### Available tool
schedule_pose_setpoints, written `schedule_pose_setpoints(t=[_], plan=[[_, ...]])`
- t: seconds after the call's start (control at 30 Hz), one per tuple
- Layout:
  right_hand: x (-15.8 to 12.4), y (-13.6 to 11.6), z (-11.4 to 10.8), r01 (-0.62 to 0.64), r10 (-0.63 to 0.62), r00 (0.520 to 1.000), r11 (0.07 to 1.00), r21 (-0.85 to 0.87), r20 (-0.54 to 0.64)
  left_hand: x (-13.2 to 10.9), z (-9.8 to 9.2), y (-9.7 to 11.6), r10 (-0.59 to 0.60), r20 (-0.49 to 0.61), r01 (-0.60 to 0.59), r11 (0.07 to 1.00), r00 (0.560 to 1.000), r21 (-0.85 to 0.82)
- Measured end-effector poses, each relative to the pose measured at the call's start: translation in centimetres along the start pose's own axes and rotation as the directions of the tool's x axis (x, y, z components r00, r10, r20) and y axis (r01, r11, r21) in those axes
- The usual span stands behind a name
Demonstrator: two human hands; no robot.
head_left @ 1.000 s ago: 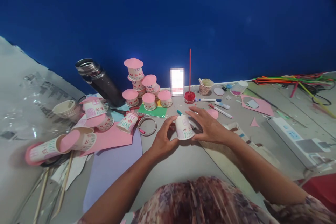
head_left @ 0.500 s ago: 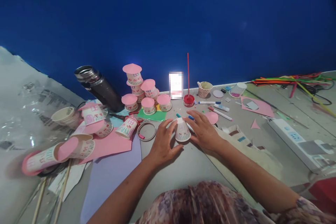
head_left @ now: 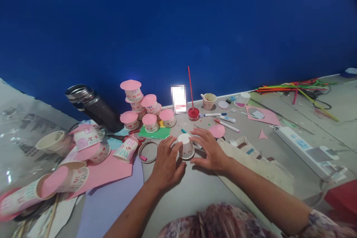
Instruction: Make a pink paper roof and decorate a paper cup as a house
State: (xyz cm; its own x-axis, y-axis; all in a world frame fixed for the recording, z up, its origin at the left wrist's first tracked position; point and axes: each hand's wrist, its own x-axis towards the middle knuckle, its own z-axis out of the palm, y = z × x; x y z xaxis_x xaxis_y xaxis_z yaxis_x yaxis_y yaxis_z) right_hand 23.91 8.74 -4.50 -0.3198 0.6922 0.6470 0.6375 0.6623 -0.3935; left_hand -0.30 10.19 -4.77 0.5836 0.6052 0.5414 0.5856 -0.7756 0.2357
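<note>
A small white paper cup [head_left: 186, 148] with drawn grass and red flowers stands upside down on the grey table, between my hands. My left hand [head_left: 168, 161] is at its left side, fingers apart and curved, the fingertips close to the cup. On the right, my right hand [head_left: 209, 150] has its fingers spread, with a small gap to the cup. A teal-capped marker [head_left: 184, 131] lies behind the cup, partly hidden by it and my right hand. A pink paper disc [head_left: 216, 131] lies just beyond my right hand.
Pink-roofed cups [head_left: 150, 122] stand at the back left near a dark flask [head_left: 96, 106]. A tape roll [head_left: 148, 152] is left of my left hand. A red pot [head_left: 193, 113] holds a red stick. A power strip [head_left: 301, 152] lies right.
The view has shifted, so most objects appear lower and further left. My right hand's fingers have opened and moved a little away from the cup.
</note>
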Motion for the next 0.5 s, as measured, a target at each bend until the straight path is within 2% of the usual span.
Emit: schedule_pose_setpoints(t=[0.07,0.17,0.27,0.37,0.43,0.47,0.5], plan=[[0.2,0.5,-0.5,-0.066,0.074,0.987,0.996,0.065,-0.139,0.0,-0.4,0.2,-0.024,0.000,0.024,0.996,1.000,-0.087],[0.5,2.0,-1.3,-0.195,0.209,0.928,0.978,0.074,-0.308,0.2,-1.1,0.3,-0.079,-0.055,0.068,0.983,0.995,-0.172],[0.5,3.9,-2.1,-0.273,0.272,0.876,0.960,0.057,-0.399,0.9,-2.1,0.3,-0.121,-0.109,0.097,0.974,0.987,-0.205],[0.5,5.2,-2.3,-0.278,0.261,0.863,0.960,0.024,-0.432,2.0,-3.7,0.7,-0.187,-0.110,0.147,0.943,0.976,-0.300],[0.6,5.7,-2.1,-0.255,0.229,0.877,0.967,-0.005,-0.423,2.8,-5.3,1.3,-0.275,-0.065,0.215,0.859,0.959,-0.464],[0.7,5.8,-1.9,-0.239,0.209,0.887,0.971,-0.020,-0.411,3.1,-6.2,1.6,-0.330,-0.013,0.262,0.771,0.944,-0.580],[0.8,5.9,-1.8,-0.222,0.190,0.898,0.974,-0.036,-0.397,3.5,-7.2,1.9,-0.376,0.055,0.303,0.643,0.925,-0.703]])
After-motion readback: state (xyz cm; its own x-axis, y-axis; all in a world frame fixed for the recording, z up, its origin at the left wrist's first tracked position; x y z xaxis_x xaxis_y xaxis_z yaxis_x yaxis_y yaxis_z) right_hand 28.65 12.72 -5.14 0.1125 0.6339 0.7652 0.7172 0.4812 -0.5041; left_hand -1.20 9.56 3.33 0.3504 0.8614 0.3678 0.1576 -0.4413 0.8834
